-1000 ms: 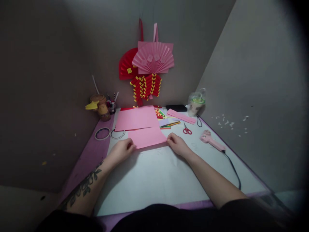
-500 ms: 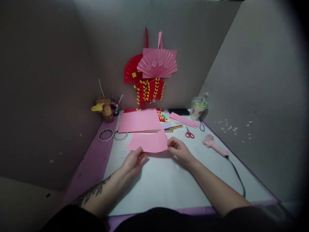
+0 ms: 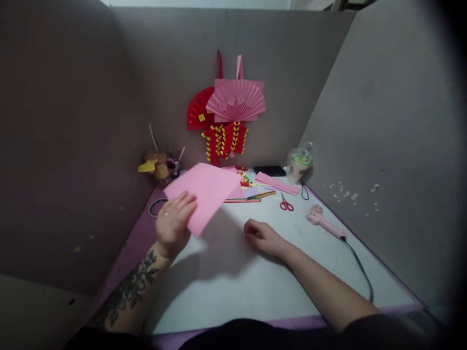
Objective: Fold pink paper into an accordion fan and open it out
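Note:
My left hand [image 3: 174,226] grips a pink sheet of paper [image 3: 209,189] by its near left edge, thumb hidden below. The sheet is tilted above the table and casts a shadow on the white surface. Partly covered behind it lies another pink sheet [image 3: 236,192]. My right hand [image 3: 265,238] rests on the table to the right, fingers curled in a loose fist, with nothing visible in them. Beyond that hand are red-handled scissors [image 3: 286,204].
A pink glue gun [image 3: 326,224] with a dark cord lies at the right. Pink paper strips [image 3: 277,183], a dark phone-like slab [image 3: 269,171] and a lidded cup [image 3: 299,164] sit farther back. At left are a tape roll [image 3: 151,209] and a brown cup [image 3: 160,167]. Paper fans [image 3: 239,101] hang on the wall.
My right hand has let go of the smaller pink sheet and come down slightly. My left hand has moved left and up; a pink sheet is now tilted in it.

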### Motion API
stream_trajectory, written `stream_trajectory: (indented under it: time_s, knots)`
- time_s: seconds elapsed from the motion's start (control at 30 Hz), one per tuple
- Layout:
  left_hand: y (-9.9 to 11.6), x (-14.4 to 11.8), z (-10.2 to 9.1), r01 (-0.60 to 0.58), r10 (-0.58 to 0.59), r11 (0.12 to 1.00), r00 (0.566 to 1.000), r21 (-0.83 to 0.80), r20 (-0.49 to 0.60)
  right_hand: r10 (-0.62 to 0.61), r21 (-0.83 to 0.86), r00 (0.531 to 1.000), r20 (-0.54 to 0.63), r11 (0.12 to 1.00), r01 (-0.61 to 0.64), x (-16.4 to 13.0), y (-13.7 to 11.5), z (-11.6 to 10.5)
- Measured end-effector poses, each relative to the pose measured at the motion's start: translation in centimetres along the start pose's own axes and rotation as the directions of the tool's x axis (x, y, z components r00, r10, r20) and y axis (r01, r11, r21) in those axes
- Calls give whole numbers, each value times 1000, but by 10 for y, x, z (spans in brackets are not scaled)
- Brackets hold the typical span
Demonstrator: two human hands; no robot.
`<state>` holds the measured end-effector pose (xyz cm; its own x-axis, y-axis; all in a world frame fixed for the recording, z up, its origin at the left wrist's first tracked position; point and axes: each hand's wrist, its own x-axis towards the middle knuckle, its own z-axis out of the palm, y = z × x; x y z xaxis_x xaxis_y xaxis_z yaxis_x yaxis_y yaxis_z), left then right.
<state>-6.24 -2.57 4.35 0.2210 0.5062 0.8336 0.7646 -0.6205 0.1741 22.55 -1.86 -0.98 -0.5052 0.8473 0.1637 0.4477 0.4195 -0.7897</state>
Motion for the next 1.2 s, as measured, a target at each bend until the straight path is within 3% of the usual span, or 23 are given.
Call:
stream_trajectory:
  time_s: [0.03,0.1,0.17,0.23,0.3,0.37,0.5,0.6,0.73,0.93,1.0,1.07,1.13,1.2]
  knots:
    - [3,-2,4,-105,96,993,986,63,133,-34,-47,999,8,998,34,0,-2,2]
    - [14,-10,21,-214,140,963,917,164,374,-117,-134,993,25,984,120,-1,-5,6]
    - [28,-19,44,-240,67,948,795,211,603,-199,-207,980,22,958,199,-1,-7,11]
    - [39,-26,62,-228,7,950,692,211,722,-258,-291,966,-33,927,238,0,-7,17]
    - [47,-29,72,-202,-5,962,662,185,749,-296,-395,949,-111,889,231,2,-7,23]
    - [50,-29,76,-187,16,971,669,147,743,-316,-506,936,-155,839,200,6,-6,29]
    - [49,-30,76,-205,67,973,691,107,720,-347,-668,931,-116,721,186,14,-6,33]
    - [41,-29,75,-203,47,971,686,130,726,-329,-717,939,-96,678,164,17,-3,23]
    - [27,-22,63,-175,-61,960,629,218,775,-232,-708,959,-163,705,51,15,7,-1]
    - [1,-2,23,-153,-281,903,497,402,821,-92,-660,987,-135,751,-20,9,17,-18]
    - [-3,3,15,-120,-333,879,538,461,775,-81,-641,989,-121,767,-16,8,17,-17]
    - [-1,5,14,-92,-313,882,618,462,721,-85,-627,990,-110,779,-2,8,16,-15]
    - [7,1,19,-95,-212,923,685,374,697,-102,-618,989,-105,786,15,9,15,-12]
    - [19,-6,29,-125,-83,963,702,238,708,-121,-609,987,-102,793,34,9,15,-9]
